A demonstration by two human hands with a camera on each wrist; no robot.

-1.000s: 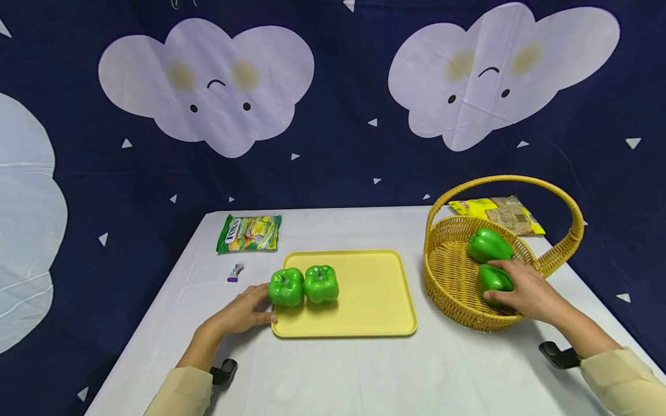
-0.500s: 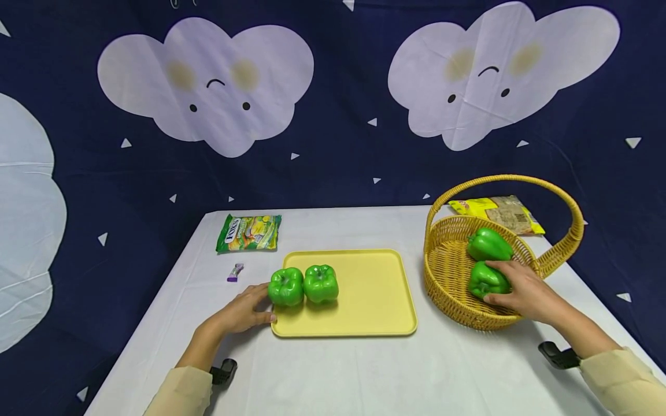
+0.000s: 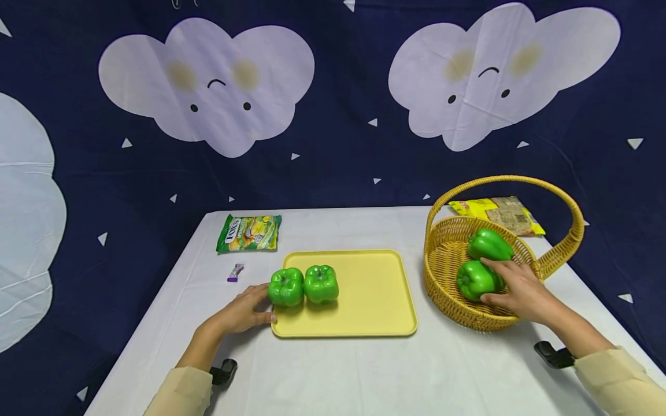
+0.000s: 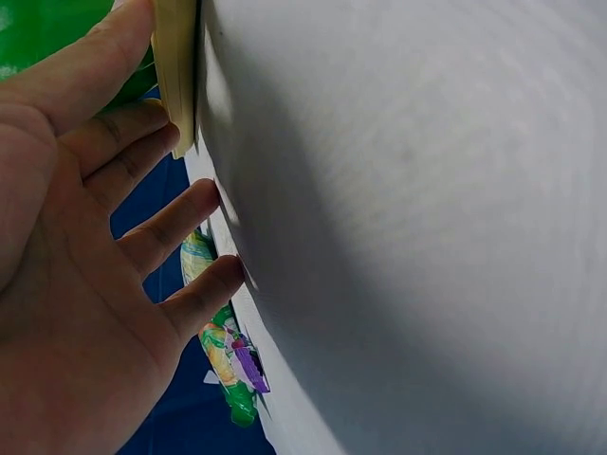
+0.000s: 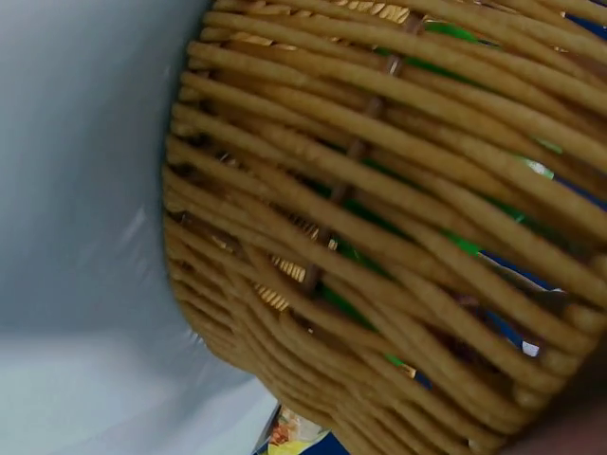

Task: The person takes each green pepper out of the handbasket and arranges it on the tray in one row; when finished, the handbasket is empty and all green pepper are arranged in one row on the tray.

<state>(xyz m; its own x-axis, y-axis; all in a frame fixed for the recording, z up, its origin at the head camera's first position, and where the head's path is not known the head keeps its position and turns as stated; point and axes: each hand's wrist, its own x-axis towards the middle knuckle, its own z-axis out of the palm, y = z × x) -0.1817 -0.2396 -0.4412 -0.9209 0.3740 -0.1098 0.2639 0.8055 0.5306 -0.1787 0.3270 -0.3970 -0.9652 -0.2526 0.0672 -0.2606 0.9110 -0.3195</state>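
Note:
A green bell pepper point(image 3: 476, 280) lies in the front part of the wicker basket point(image 3: 442, 294). My right hand point(image 3: 522, 290) reaches over the basket's right rim and holds this pepper's right end between thumb and fingers. Behind it in the basket is another green bell pepper point(image 3: 490, 245). Two more, a left pepper point(image 3: 286, 288) and a right pepper point(image 3: 321, 283), sit side by side on the yellow tray point(image 3: 372, 300). My left hand point(image 3: 243, 309) rests at the tray's left edge, its fingers fairly straight and spread in the left wrist view. Basket weave hides the right fingers in the right wrist view.
A green candy bag point(image 3: 250, 233) lies at the back left, with a small purple-wrapped candy point(image 3: 235, 273) in front of it. A yellow packet point(image 3: 502, 214) lies behind the basket. The tall basket handle point(image 3: 504, 178) arches above the peppers.
In the basket, the front pepper has turned and shifted left, out from under my right hand, which has also edged slightly left. My left hand and the tray have stayed put.

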